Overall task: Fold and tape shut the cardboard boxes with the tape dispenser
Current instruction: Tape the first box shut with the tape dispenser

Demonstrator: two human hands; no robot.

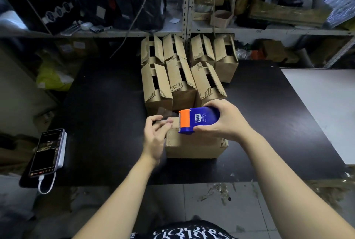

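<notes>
Fingers (215,105) of the right hand (224,121) curl round the blue-and-orange tape dispenser (199,120); directly beneath that grip sits the cardboard box (194,147) on the black table (107,104); just left of it the blurred left hand (156,133) hovers; whether it pinches anything cannot be told.

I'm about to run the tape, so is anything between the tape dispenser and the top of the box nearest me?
Nothing visible. The right hand holds the tape dispenser right over the near box. The left hand is at the box's left end, beside the dispenser, not under it. The open boxes stand behind.
</notes>
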